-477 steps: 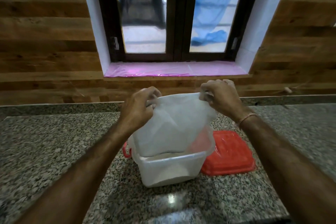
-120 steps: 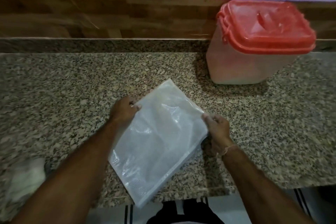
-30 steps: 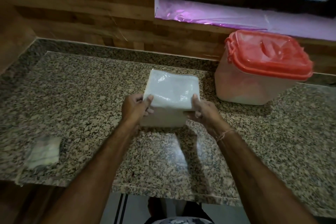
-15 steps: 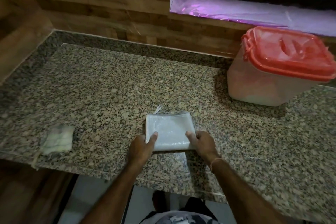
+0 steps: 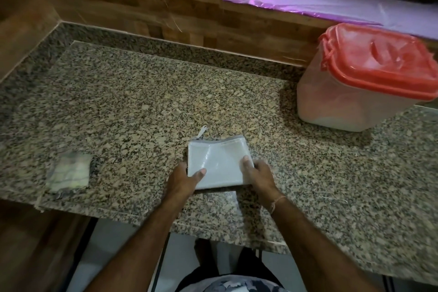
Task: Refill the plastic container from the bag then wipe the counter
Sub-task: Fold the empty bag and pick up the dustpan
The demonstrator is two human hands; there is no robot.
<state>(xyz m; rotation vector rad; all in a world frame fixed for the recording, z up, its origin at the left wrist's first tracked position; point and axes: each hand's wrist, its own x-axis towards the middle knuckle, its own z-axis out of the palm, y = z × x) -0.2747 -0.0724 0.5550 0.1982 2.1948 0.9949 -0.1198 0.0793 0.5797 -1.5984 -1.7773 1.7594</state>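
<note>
The empty white plastic bag, folded into a small rectangle, lies flat on the granite counter near its front edge. My left hand grips its near left corner, thumb on top. My right hand grips its near right corner the same way. The clear plastic container stands at the back right with its red lid shut on it. A folded pale cloth lies on the counter at the front left, apart from both hands.
A wooden wall runs behind the counter and along its left end. A purple-covered window sill sits above the container. The counter's front edge is just below my wrists, with floor and my legs beneath.
The bag has been folded small and brought down from mid-air onto the counter near the front edge. Both hands stay on its near corners.
</note>
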